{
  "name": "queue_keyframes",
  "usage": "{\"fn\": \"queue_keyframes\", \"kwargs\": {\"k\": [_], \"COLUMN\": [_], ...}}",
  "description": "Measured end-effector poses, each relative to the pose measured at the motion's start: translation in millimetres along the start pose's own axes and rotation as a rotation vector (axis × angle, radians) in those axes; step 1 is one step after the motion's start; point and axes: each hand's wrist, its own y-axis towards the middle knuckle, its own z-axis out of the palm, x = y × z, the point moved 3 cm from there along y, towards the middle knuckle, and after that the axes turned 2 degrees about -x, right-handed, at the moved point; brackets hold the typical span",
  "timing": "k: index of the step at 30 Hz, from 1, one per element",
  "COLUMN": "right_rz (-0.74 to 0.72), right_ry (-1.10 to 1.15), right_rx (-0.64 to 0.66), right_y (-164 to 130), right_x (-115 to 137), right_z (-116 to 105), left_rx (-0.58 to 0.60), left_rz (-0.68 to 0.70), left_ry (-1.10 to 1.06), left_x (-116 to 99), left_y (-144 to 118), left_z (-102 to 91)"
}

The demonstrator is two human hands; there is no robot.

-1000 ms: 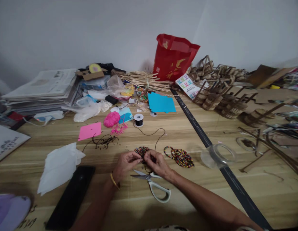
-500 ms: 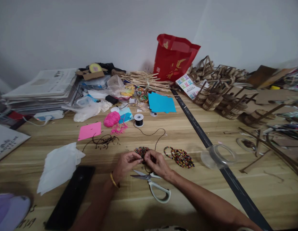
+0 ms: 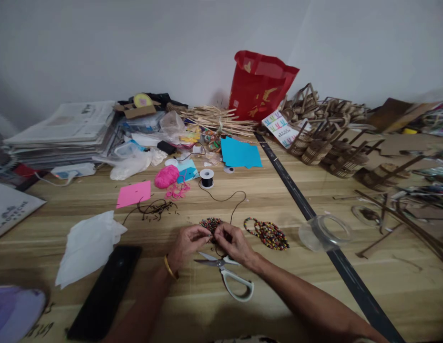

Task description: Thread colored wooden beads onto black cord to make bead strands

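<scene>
My left hand (image 3: 188, 243) and my right hand (image 3: 233, 242) meet fingertip to fingertip at the table's middle, both pinched. A dark cord (image 3: 239, 204) runs from a black spool (image 3: 207, 178) down to my right fingers, which grip it. What my left fingertips pinch is too small to make out; it may be a bead or the cord's end. Just behind my fingers lies a cluster of small multicoloured beads (image 3: 210, 222), partly hidden. Open scissors (image 3: 236, 284) with pale handles rest below my hands. To the right sits a coil of strung beads (image 3: 271, 233).
Left of my hands are black cord scraps (image 3: 157, 209), white tissue (image 3: 88, 247) and a black phone (image 3: 106, 290). A clear tape roll (image 3: 324, 232) stands right, by a dark strip (image 3: 289, 178). Small woven baskets (image 3: 316, 148), a red bag (image 3: 260, 85) and stacked newspapers (image 3: 60, 133) line the back.
My hands stay almost in the same place, with only tiny finger movement. The whole view has shifted very slightly; the things on the table look unmoved.
</scene>
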Motion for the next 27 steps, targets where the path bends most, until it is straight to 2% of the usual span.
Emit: {"fn": "queue_keyframes", "kwargs": {"k": [12,22,27], "right_rz": [-0.019,-0.038,-0.108], "right_ry": [0.029,0.054,0.064], "right_rx": [-0.001,0.013,0.009], "right_y": [0.2,-0.2,1.0], "right_x": [-0.8,-0.8,7.3], "right_z": [2.3,2.1,-0.2], "left_rx": [0.037,-0.005,-0.002], "left_rz": [0.009,0.006,-0.003], "left_ry": [-0.011,-0.07,-0.018], "left_x": [0.6,1.4,2.4], "left_y": [0.0,-0.2,0.1], "left_z": [2.7,2.2,2.0]}}
